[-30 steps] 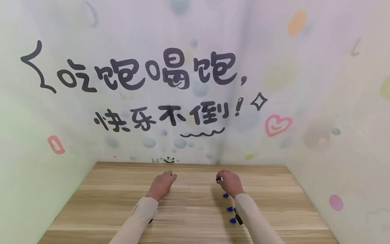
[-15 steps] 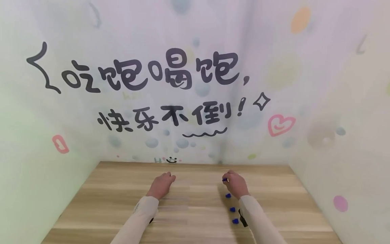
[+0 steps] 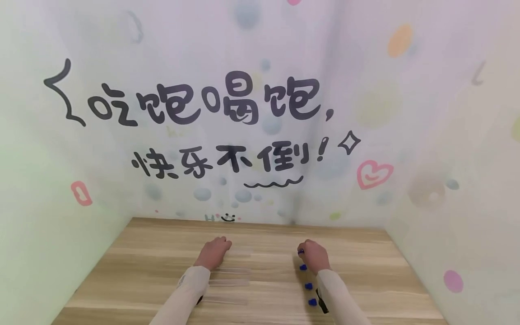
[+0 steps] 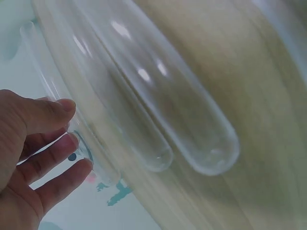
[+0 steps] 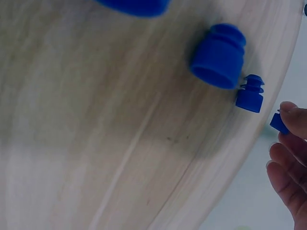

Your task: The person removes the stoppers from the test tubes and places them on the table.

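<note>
In the left wrist view my left hand [image 4: 29, 143] pinches a clear test tube [image 4: 41, 57] between thumb and fingers, its rounded end pointing down the frame. More clear tubes lie beside it, a narrower tube [image 4: 129, 115] and a wider tube [image 4: 192, 115]. My right hand [image 3: 317, 257] pinches a small blue ribbed stopper [image 5: 277, 123] between thumb and forefinger, at the far side of the table. Blue stoppers lie in a row below that hand, among them a small stopper [image 5: 250, 94] and a larger one [image 5: 218, 57]. Whether the held tube touches the table, I cannot tell.
The wood-grain table [image 3: 276, 289] runs back to a patterned wall [image 3: 260, 203] with black lettering. Side walls stand to the left and right. The tubes lie on the left part, the stoppers to the right, with a gap between both rows.
My right hand, with the stopper, has shifted slightly right and closer to the stopper row. The left hand keeps nearly the same place. The head view has shifted a little.
</note>
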`<action>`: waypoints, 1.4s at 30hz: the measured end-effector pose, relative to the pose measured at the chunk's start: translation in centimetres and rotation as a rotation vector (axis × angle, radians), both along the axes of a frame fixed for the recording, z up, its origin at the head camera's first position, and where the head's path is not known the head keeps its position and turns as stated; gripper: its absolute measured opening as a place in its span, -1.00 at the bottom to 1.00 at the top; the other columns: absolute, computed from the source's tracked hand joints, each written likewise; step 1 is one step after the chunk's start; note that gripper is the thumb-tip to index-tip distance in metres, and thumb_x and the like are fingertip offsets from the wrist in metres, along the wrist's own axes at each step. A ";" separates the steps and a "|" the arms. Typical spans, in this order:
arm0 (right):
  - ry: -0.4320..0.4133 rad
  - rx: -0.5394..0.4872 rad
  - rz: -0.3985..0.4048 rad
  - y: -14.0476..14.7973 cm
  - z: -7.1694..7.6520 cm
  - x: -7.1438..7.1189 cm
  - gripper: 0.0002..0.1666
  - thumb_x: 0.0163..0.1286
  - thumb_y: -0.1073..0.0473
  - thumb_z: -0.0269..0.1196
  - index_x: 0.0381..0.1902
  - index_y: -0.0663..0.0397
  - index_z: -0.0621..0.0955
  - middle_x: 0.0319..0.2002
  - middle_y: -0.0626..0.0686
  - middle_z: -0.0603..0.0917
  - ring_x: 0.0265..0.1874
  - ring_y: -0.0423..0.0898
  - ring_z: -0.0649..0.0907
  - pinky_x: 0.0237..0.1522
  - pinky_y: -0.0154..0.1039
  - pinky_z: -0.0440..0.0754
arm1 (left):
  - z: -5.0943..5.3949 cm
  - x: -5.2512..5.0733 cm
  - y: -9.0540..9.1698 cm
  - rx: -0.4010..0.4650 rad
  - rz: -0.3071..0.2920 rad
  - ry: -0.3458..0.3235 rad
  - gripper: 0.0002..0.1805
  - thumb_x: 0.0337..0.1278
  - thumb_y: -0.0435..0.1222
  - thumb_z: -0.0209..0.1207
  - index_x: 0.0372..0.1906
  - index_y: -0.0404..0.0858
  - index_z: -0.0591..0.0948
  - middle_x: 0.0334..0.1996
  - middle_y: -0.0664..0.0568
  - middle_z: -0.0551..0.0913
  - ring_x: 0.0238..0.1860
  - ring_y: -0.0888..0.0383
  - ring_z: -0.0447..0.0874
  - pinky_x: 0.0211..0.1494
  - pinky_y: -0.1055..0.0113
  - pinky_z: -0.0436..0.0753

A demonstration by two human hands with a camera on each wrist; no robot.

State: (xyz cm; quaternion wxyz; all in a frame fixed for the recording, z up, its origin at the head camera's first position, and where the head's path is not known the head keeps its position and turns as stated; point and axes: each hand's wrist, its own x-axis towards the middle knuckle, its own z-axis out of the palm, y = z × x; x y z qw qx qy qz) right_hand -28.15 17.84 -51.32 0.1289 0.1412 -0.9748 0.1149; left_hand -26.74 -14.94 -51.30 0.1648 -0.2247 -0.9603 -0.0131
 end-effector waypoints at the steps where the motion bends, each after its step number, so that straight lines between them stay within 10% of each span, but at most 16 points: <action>1: -0.005 0.002 0.002 0.0 -0.1 0.0 -0.90 0.04 0.29 0.42 -0.42 0.04 0.73 -0.47 -0.05 0.63 -0.50 -0.17 0.62 -0.42 -0.25 0.63 | -0.2 -0.1 -0.1 -0.003 0.003 -0.009 -0.78 -0.07 -0.56 0.28 -0.39 -0.21 0.58 -0.49 0.00 0.52 -0.45 0.10 0.53 -0.48 0.31 0.55; 42: -0.053 0.046 -0.062 0.4 -1.0 0.1 -0.91 0.06 0.27 0.41 -0.42 0.01 0.73 -0.38 0.01 0.72 -0.40 -0.07 0.68 -0.38 -0.12 0.64 | -1.1 -0.2 0.0 0.007 0.021 -0.057 -0.80 -0.08 -0.56 0.28 -0.46 -0.22 0.55 -0.53 -0.04 0.52 -0.49 0.06 0.55 -0.50 0.25 0.56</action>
